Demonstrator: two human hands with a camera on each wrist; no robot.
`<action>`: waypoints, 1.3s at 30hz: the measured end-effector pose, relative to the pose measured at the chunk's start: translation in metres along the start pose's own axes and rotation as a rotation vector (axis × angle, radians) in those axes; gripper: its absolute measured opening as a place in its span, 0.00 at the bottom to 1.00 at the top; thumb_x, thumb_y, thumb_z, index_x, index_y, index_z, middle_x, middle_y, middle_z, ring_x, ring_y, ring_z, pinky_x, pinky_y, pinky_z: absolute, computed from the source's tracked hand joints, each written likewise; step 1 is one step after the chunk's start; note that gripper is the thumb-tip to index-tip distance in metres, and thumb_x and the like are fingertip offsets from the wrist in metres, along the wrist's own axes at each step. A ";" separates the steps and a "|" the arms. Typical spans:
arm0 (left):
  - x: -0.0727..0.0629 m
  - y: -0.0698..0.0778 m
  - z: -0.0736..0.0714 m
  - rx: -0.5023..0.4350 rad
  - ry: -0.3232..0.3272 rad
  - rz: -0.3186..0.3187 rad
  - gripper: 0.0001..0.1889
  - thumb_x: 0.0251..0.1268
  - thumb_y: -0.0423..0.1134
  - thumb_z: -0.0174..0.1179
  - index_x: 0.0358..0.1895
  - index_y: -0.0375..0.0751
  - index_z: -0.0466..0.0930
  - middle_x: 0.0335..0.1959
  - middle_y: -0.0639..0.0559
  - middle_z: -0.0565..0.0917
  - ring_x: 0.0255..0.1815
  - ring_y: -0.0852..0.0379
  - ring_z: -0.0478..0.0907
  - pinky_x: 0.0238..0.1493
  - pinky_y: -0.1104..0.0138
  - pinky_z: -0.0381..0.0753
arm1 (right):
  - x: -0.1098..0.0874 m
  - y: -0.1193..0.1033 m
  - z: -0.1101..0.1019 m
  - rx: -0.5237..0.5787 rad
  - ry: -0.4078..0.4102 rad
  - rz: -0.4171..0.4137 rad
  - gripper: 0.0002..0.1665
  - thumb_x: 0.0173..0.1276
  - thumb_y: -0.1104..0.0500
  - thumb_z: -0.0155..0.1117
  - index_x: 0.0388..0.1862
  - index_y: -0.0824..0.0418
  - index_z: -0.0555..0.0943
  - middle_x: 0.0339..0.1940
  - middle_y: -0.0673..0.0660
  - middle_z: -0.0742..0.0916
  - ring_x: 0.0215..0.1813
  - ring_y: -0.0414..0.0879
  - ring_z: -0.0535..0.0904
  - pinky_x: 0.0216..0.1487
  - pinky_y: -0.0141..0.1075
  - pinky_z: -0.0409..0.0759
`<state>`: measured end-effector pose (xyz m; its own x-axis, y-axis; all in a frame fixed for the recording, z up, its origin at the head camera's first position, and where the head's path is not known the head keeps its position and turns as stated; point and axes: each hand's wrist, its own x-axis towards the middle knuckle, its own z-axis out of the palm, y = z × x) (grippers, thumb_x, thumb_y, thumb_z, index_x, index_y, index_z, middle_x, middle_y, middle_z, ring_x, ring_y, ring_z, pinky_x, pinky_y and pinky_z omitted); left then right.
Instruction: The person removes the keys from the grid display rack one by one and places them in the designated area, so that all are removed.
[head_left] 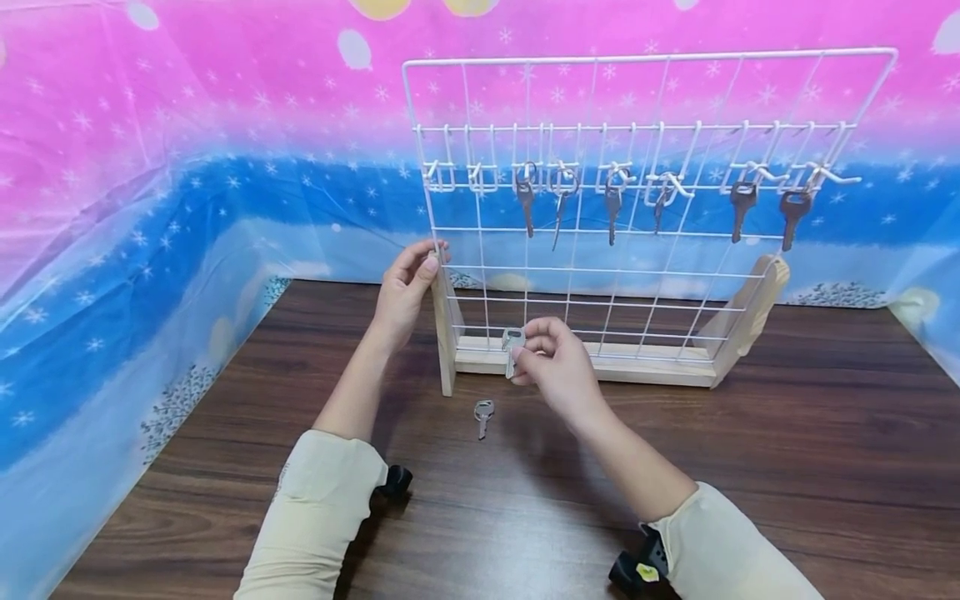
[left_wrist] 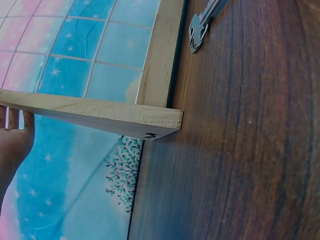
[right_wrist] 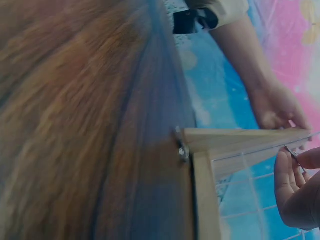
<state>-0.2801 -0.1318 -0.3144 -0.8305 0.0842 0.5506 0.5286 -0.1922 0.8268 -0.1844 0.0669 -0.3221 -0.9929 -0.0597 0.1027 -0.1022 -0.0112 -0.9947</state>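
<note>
My left hand (head_left: 400, 293) holds the top of the rack's left wooden side (head_left: 445, 354), its thumb on the near face. In the left wrist view, only part of that hand (left_wrist: 12, 145) shows beside the wooden side. Between thumb and fingers, my right hand (head_left: 562, 367) pinches a silver key (head_left: 513, 340) by its shaft, head up, in front of the rack's lower grid. The right wrist view shows this pinched key (right_wrist: 296, 159) edge-on. A second key (head_left: 483, 417) with a ring lies on the table, just in front of the rack.
The white wire grid (head_left: 645, 57) stands in a wooden frame with a base bar (head_left: 637, 372). Several keys hang from its hooks, such as one key (head_left: 743, 208) at the right. Two hooks (head_left: 477, 177) at the left bear no key. A patterned cloth (head_left: 187, 225) surrounds the brown table (head_left: 787, 467).
</note>
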 end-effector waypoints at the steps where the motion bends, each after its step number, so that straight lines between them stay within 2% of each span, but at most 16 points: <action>1: 0.000 0.000 0.000 -0.005 -0.001 0.002 0.13 0.65 0.43 0.56 0.50 0.44 0.77 0.48 0.52 0.79 0.52 0.53 0.74 0.54 0.64 0.71 | 0.001 0.003 -0.001 -0.007 -0.018 0.015 0.15 0.59 0.75 0.57 0.45 0.71 0.69 0.26 0.58 0.80 0.22 0.44 0.78 0.32 0.38 0.81; 2: 0.000 -0.001 0.000 -0.013 -0.001 0.002 0.14 0.62 0.47 0.57 0.49 0.47 0.78 0.48 0.52 0.79 0.53 0.49 0.74 0.53 0.64 0.71 | 0.001 0.006 -0.002 -0.009 -0.037 0.034 0.15 0.59 0.76 0.56 0.46 0.71 0.69 0.26 0.58 0.80 0.22 0.44 0.78 0.31 0.38 0.81; 4: 0.000 -0.001 0.000 -0.013 0.001 0.000 0.17 0.60 0.49 0.58 0.49 0.46 0.78 0.49 0.51 0.79 0.55 0.45 0.72 0.53 0.64 0.72 | 0.003 0.010 -0.004 -0.037 -0.082 0.077 0.16 0.58 0.76 0.55 0.46 0.72 0.68 0.25 0.58 0.80 0.22 0.44 0.78 0.31 0.38 0.81; 7: 0.000 0.000 0.001 -0.008 0.006 -0.007 0.16 0.66 0.42 0.55 0.52 0.36 0.75 0.50 0.48 0.78 0.57 0.38 0.69 0.54 0.63 0.71 | 0.005 0.015 -0.007 -0.087 -0.147 0.143 0.16 0.57 0.77 0.54 0.45 0.72 0.67 0.24 0.58 0.80 0.22 0.45 0.78 0.31 0.39 0.82; 8: 0.000 0.000 0.001 -0.010 0.006 -0.011 0.15 0.67 0.38 0.54 0.52 0.34 0.75 0.49 0.51 0.78 0.57 0.36 0.68 0.55 0.62 0.71 | 0.006 0.017 -0.007 -0.103 -0.162 0.165 0.16 0.57 0.77 0.54 0.45 0.72 0.67 0.24 0.58 0.81 0.22 0.45 0.78 0.31 0.39 0.82; 10: 0.001 0.001 0.002 -0.008 0.007 -0.017 0.12 0.69 0.32 0.50 0.52 0.34 0.75 0.49 0.53 0.78 0.57 0.40 0.70 0.55 0.61 0.70 | 0.008 0.020 -0.009 -0.126 -0.183 0.189 0.15 0.56 0.77 0.54 0.43 0.72 0.67 0.23 0.59 0.81 0.21 0.45 0.78 0.31 0.40 0.82; 14: 0.003 0.001 0.004 -0.014 0.006 -0.030 0.12 0.69 0.29 0.49 0.49 0.44 0.77 0.47 0.57 0.79 0.55 0.45 0.72 0.56 0.61 0.70 | 0.010 0.029 -0.013 -0.161 -0.208 0.235 0.14 0.57 0.77 0.54 0.41 0.71 0.67 0.23 0.59 0.80 0.21 0.45 0.78 0.30 0.41 0.82; 19: 0.002 0.001 0.003 -0.009 0.012 -0.028 0.12 0.69 0.29 0.49 0.52 0.37 0.76 0.47 0.55 0.79 0.56 0.44 0.72 0.56 0.61 0.71 | 0.011 0.040 -0.014 -0.220 -0.254 0.291 0.12 0.57 0.76 0.55 0.40 0.70 0.67 0.24 0.61 0.82 0.22 0.46 0.80 0.29 0.40 0.81; 26: 0.001 0.001 0.001 0.003 0.014 -0.030 0.13 0.69 0.31 0.49 0.54 0.31 0.72 0.50 0.50 0.78 0.52 0.55 0.75 0.55 0.61 0.71 | 0.011 0.052 -0.010 -0.264 -0.288 0.364 0.11 0.56 0.77 0.57 0.36 0.70 0.68 0.21 0.64 0.82 0.20 0.47 0.80 0.25 0.38 0.81; 30: 0.001 0.000 0.001 0.003 0.007 -0.024 0.14 0.69 0.31 0.50 0.54 0.29 0.71 0.50 0.50 0.78 0.52 0.56 0.75 0.55 0.61 0.71 | 0.010 0.057 -0.008 -0.283 -0.282 0.373 0.10 0.55 0.78 0.56 0.33 0.69 0.68 0.20 0.64 0.82 0.19 0.47 0.80 0.23 0.36 0.81; 36: 0.000 0.001 0.000 0.000 0.010 -0.011 0.12 0.67 0.36 0.53 0.51 0.41 0.77 0.49 0.47 0.78 0.51 0.55 0.75 0.53 0.63 0.72 | 0.011 0.060 -0.006 -0.321 -0.275 0.376 0.09 0.55 0.77 0.56 0.32 0.69 0.69 0.20 0.63 0.82 0.19 0.46 0.80 0.23 0.36 0.80; 39: 0.000 0.001 0.001 -0.001 0.004 -0.007 0.11 0.68 0.35 0.52 0.51 0.40 0.77 0.49 0.47 0.78 0.51 0.55 0.75 0.54 0.63 0.71 | 0.013 0.060 -0.006 -0.348 -0.261 0.377 0.08 0.54 0.77 0.56 0.31 0.68 0.70 0.19 0.62 0.82 0.17 0.45 0.79 0.22 0.36 0.80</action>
<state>-0.2796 -0.1311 -0.3135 -0.8352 0.0813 0.5439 0.5223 -0.1927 0.8307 -0.2035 0.0712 -0.3805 -0.9214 -0.2406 -0.3052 0.1979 0.3854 -0.9013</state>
